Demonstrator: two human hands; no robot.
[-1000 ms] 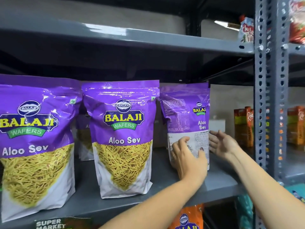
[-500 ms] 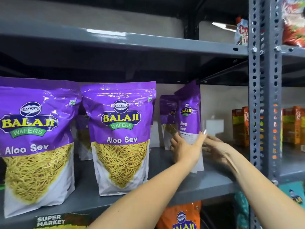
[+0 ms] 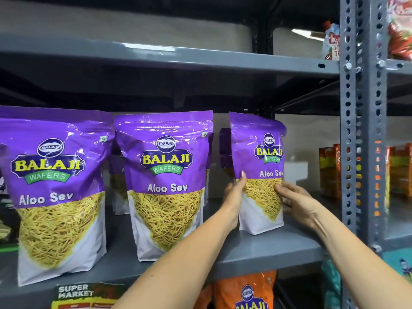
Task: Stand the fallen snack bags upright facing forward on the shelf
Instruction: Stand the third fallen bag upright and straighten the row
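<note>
Three purple Balaji Aloo Sev bags stand in a front row on the grey shelf [image 3: 267,248]. The right bag [image 3: 258,157] is upright, its front turned nearly forward and angled slightly left. My left hand [image 3: 234,197] presses flat against its left edge, and my right hand [image 3: 296,201] grips its right edge, thumb on the front. The middle bag [image 3: 166,184] and the left bag [image 3: 53,192] stand upright facing forward. More purple bags [image 3: 225,150] stand behind them, mostly hidden.
A grey perforated upright post [image 3: 361,130] bounds the shelf on the right. Orange cartons [image 3: 330,170] stand at the back right, beyond the post too. An orange Balaji bag [image 3: 245,291] sits on the shelf below. The upper shelf [image 3: 169,56] hangs close overhead.
The right bag has been turned from back-facing, through edge-on, to its front nearly facing forward. Both hands stayed on its sides while rotating it.
</note>
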